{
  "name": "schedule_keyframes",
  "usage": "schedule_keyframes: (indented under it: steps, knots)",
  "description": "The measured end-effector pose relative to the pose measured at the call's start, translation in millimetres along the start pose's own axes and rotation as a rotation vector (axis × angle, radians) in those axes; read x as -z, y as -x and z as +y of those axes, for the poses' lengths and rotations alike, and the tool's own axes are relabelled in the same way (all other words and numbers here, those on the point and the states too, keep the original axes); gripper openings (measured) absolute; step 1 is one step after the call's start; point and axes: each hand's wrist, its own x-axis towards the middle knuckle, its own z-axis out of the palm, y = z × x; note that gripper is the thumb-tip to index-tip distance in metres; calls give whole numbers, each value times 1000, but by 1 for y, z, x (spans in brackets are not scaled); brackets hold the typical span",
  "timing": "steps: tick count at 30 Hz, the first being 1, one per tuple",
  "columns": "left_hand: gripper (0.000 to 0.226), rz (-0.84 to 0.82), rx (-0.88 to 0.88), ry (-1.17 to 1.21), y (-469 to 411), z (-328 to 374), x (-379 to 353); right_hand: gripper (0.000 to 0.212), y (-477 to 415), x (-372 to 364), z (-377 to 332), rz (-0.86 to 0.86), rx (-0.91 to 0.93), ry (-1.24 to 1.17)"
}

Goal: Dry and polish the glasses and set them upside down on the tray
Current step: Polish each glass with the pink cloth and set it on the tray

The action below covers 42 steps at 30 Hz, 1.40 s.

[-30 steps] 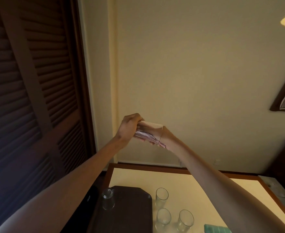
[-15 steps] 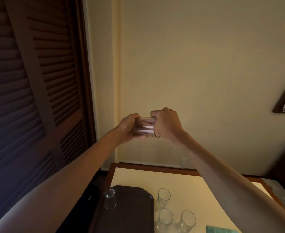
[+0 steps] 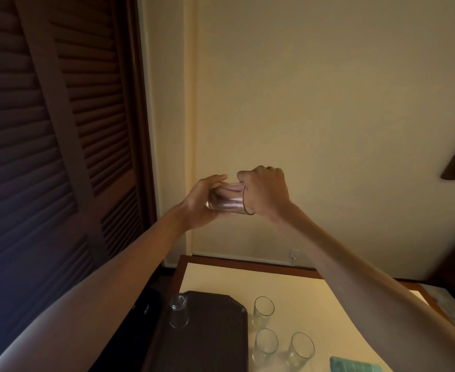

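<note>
Against the cream wall (image 3: 328, 103), high above the table (image 3: 315, 304), the glass (image 3: 229, 204) lies sideways: the left hand (image 3: 202, 200) grips its base, the right hand (image 3: 266, 191) curls over its rim, reaching inside. Better to turn the base slowly and not squeeze the rim. Whether the pinkish shape inside is cloth, I cannot tell.

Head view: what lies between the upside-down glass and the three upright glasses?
Only bare tray from the upside-down glass to its right rim, then a strip of table before the upright glasses. Head view shows it.

Dark brown tray (image 3: 215, 331), clear glasses (image 3: 263, 310), teal cloth (image 3: 355, 366) (faintly checked), cream table (image 3: 315, 296)
</note>
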Motion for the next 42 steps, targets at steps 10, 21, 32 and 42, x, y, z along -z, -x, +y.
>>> schedule_keyframes:
  steps: [10, 21, 32, 42]
  knots:
    - [32, 348, -637, -494, -6, -5, -2, 51, 0, -53, -5, -615, -881, -1157]
    - [38, 173, -100, -220, -9, -11, -9, 30, 13, -15, 5, -186, -242, -47]
    - [38, -9, -200, -203, -17, -18, -16, 9, 24, -21, 24, -245, -505, -277]
    - [37, 227, -544, -414, -27, -21, -27, 35, 21, -33, 25, -562, -855, -901]
